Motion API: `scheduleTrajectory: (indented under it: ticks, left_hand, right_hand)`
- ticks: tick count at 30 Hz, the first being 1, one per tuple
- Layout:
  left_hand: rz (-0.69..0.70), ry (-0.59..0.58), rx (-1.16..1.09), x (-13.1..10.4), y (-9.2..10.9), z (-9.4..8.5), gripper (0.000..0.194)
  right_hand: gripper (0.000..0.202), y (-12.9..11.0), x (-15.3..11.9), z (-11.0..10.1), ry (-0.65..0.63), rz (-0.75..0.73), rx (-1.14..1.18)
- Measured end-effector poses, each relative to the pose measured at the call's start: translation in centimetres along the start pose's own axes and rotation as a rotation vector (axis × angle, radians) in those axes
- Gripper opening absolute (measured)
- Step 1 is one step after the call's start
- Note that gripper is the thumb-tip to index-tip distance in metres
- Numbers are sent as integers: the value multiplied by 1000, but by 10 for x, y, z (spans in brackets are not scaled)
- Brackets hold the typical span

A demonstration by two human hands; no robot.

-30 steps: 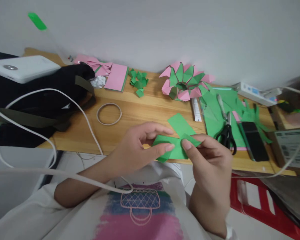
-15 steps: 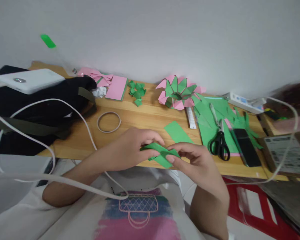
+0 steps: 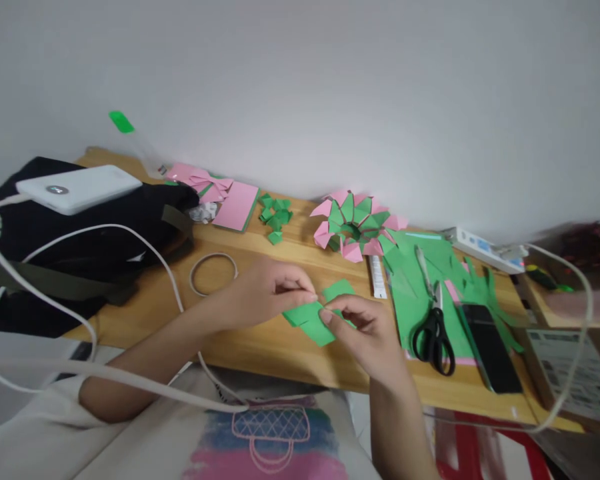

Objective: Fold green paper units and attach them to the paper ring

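Between both hands, over the front part of the wooden table, is a folded green paper piece (image 3: 316, 328). My left hand (image 3: 267, 293) pinches its upper left edge between thumb and fingers. Thumb and index finger of my right hand (image 3: 365, 330) grip its right side, close to the left fingertips. Just behind the hands lies a flat green paper strip (image 3: 341, 288), partly covered by the right fingers. Farther back stands a ring of folded pink and green paper (image 3: 357, 223).
Black-handled scissors (image 3: 434, 340) and a phone (image 3: 490, 347) lie right, on green sheets (image 3: 405, 320). A glue tube (image 3: 378, 277), small green folds (image 3: 275, 213) and a tape ring (image 3: 195, 273) are around. A white cable (image 3: 170, 267) crosses the left forearm.
The view has tilted up, so the table sits lower. The green piece now shows its flat face more, and my fingertips have come closer together at its upper edge.
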State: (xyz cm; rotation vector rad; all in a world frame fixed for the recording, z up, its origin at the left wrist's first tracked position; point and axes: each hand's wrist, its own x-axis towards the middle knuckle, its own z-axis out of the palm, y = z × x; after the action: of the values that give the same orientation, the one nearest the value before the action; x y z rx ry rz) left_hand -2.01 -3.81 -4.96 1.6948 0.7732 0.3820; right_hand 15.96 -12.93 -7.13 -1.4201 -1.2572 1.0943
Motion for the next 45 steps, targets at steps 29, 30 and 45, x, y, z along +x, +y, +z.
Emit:
scheduleTrajectory:
  ticks: [29,30,45]
  left_hand:
    - [126,312,304,-90,-34,34,18]
    - [147,310,285,-90,-32,37,18]
    - [-23,135,-308,-88,-30,60,25]
  right_hand:
    - [9,4,-42,58,227,-498,-501]
    - [5,2,-45,58,247,-503,-499]
    - [26,1,-63,26,156,-504,-598]
